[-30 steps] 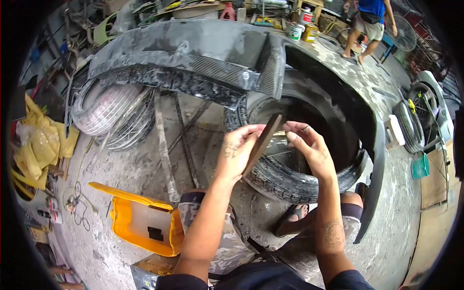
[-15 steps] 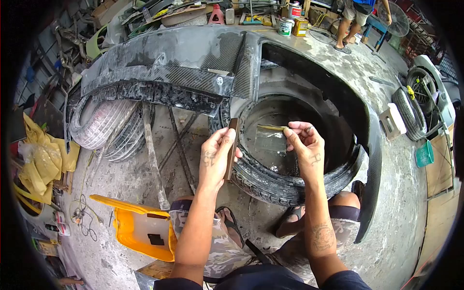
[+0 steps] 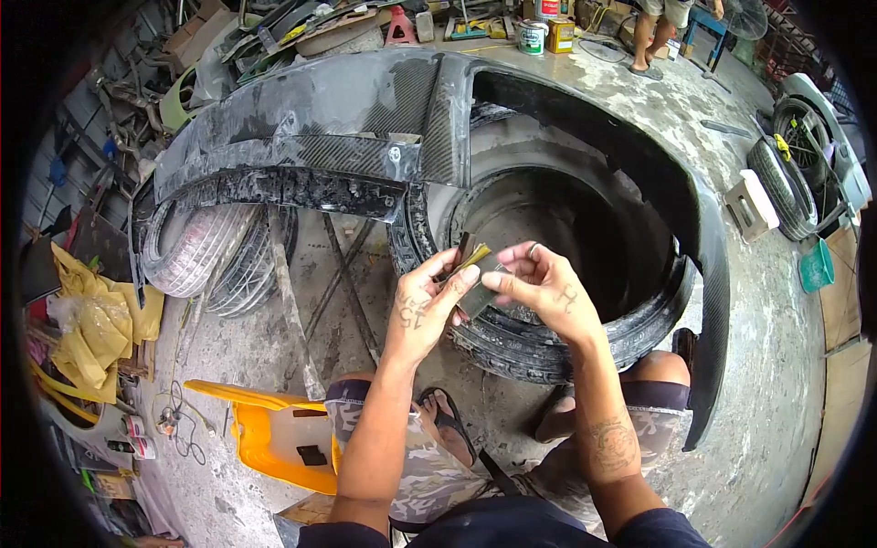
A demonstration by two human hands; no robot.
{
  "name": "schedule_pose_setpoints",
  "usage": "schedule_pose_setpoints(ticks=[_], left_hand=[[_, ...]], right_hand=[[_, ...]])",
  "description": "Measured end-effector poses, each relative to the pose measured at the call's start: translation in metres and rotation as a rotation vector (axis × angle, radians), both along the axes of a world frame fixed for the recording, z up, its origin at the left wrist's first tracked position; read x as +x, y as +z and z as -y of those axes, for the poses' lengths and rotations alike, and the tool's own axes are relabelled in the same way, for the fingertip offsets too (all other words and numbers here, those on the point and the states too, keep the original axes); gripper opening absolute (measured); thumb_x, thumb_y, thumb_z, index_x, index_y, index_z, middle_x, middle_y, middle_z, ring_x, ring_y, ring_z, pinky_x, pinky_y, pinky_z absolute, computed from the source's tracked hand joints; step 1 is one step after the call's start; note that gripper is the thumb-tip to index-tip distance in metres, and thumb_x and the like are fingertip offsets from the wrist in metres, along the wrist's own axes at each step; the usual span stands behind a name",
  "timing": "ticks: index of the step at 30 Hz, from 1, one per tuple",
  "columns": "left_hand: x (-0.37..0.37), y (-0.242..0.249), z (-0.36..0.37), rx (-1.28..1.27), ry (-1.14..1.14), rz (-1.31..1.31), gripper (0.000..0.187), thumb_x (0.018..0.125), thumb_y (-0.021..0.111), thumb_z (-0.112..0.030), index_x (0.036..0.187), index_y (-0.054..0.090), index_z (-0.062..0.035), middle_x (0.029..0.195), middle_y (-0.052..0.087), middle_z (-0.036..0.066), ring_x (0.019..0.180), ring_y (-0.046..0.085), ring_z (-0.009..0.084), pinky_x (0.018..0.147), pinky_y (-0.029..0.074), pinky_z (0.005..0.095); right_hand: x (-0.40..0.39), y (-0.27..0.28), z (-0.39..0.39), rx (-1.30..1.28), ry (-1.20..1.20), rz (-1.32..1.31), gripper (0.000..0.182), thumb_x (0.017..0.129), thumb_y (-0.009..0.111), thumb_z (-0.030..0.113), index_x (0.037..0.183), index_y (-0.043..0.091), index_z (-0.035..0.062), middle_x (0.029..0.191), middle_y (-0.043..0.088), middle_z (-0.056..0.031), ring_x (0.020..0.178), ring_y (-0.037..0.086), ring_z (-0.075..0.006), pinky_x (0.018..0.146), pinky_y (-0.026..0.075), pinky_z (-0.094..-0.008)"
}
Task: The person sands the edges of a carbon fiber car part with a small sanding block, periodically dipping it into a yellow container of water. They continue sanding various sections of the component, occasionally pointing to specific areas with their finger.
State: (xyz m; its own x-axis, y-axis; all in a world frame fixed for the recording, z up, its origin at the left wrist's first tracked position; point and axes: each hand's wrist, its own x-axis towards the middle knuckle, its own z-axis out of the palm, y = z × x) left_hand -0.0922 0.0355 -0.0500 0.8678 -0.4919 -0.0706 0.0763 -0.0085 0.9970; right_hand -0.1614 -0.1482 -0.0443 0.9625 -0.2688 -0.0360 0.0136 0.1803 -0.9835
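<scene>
In front of the stacked tyre [image 3: 521,352], my left hand [image 3: 434,297] is closed round a dark brown strip [image 3: 467,245] and a small clear packet [image 3: 478,300] with a yellowish top edge. The fingers of my right hand [image 3: 539,283] pinch the packet's right side. Both hands are close together at the tyre's left inner rim. Behind them a large grey and black carbon-patterned panel [image 3: 320,110] arches over the tyres.
A yellow plastic piece [image 3: 260,447] lies by my left leg. More tyres [image 3: 206,251] stand under the panel at left. Paint cans [image 3: 532,37] and another person's legs [image 3: 650,41] are at the back. A teal bucket [image 3: 816,267] is at right.
My right hand has moved left to my left hand, bringing the clear packet with it. My left hand now holds the packet against the brown strip, which is tilted and mostly covered.
</scene>
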Motion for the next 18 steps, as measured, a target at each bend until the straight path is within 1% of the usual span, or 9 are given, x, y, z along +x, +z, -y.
schedule_pose_setpoints(ticks=[2,3,4,6,8,12,13,14,18], left_hand=[[0.000,0.000,0.000,-0.025,0.006,-0.024,0.047,0.100,0.072,-0.028,0.134,0.063,0.0035,0.099,0.068,0.002,0.071,0.059,0.0039,0.055,0.047,0.0205],[-0.002,0.003,0.001,-0.023,-0.001,0.021,0.047,0.101,0.071,-0.029,0.134,0.063,0.0032,0.097,0.067,0.001,0.072,0.059,0.0044,0.055,0.047,0.0209],[-0.003,0.004,0.002,-0.020,-0.008,0.065,0.047,0.101,0.070,-0.030,0.134,0.063,0.0030,0.096,0.066,0.001,0.072,0.059,0.0049,0.056,0.047,0.0214],[-0.003,0.000,0.003,-0.021,-0.022,0.116,0.047,0.102,0.069,-0.031,0.133,0.063,0.0033,0.096,0.065,0.000,0.072,0.059,0.0050,0.055,0.047,0.0216],[-0.004,-0.001,0.004,-0.024,-0.038,0.165,0.047,0.102,0.068,-0.031,0.133,0.064,0.0035,0.097,0.065,0.000,0.072,0.058,0.0052,0.055,0.046,0.0218],[-0.005,0.005,0.003,-0.068,-0.001,0.146,0.039,0.105,0.064,-0.028,0.126,0.068,0.0046,0.091,0.064,0.000,0.067,0.057,0.0051,0.054,0.046,0.0222],[-0.005,0.004,0.001,-0.070,-0.015,0.080,0.038,0.106,0.063,-0.029,0.125,0.068,0.0039,0.089,0.064,-0.001,0.066,0.057,0.0050,0.054,0.046,0.0220],[-0.003,0.004,0.000,-0.071,-0.030,0.016,0.038,0.106,0.063,-0.030,0.124,0.069,0.0032,0.087,0.064,-0.001,0.064,0.057,0.0048,0.054,0.046,0.0218],[-0.002,0.002,-0.003,-0.129,-0.087,-0.040,0.037,0.106,0.062,-0.032,0.121,0.070,0.0002,0.084,0.064,-0.001,0.063,0.058,0.0050,0.053,0.046,0.0214]], right_hand=[[0.002,-0.009,0.003,0.011,0.077,0.019,0.029,0.093,0.078,0.009,0.114,0.066,-0.0066,0.093,0.074,-0.0068,0.085,0.071,-0.0112,0.074,0.058,-0.0256],[0.003,-0.008,0.001,0.024,0.045,0.061,0.027,0.092,0.078,0.007,0.113,0.066,-0.0062,0.093,0.074,-0.0068,0.079,0.070,-0.0108,0.071,0.058,-0.0244],[0.002,-0.006,0.002,0.025,0.045,0.060,0.027,0.092,0.078,0.007,0.113,0.066,-0.0062,0.093,0.074,-0.0068,0.079,0.070,-0.0108,0.071,0.058,-0.0244],[0.000,0.002,0.003,-0.110,0.013,0.043,0.027,0.092,0.078,0.008,0.113,0.067,-0.0051,0.092,0.074,-0.0066,0.078,0.070,-0.0099,0.069,0.058,-0.0236],[0.001,-0.001,0.001,-0.093,0.005,0.063,0.030,0.091,0.079,0.007,0.116,0.067,-0.0042,0.090,0.073,-0.0055,0.075,0.069,-0.0087,0.067,0.057,-0.0224],[0.003,-0.003,-0.002,-0.019,-0.040,0.148,0.032,0.089,0.081,0.005,0.118,0.069,-0.0038,0.089,0.070,-0.0019,0.075,0.066,-0.0067,0.067,0.057,-0.0218],[0.003,-0.002,-0.003,0.019,-0.046,0.184,0.034,0.089,0.081,0.004,0.119,0.069,-0.0035,0.089,0.069,-0.0009,0.075,0.065,-0.0061,0.066,0.057,-0.0217],[0.003,-0.001,-0.003,0.019,-0.046,0.187,0.034,0.089,0.081,0.004,0.119,0.069,-0.0035,0.089,0.069,-0.0009,0.075,0.065,-0.0061,0.066,0.057,-0.0217],[0.001,0.001,0.001,-0.035,0.000,0.187,0.037,0.089,0.080,0.005,0.124,0.070,-0.0012,0.090,0.065,0.0007,0.076,0.063,-0.0046,0.067,0.053,-0.0204]])
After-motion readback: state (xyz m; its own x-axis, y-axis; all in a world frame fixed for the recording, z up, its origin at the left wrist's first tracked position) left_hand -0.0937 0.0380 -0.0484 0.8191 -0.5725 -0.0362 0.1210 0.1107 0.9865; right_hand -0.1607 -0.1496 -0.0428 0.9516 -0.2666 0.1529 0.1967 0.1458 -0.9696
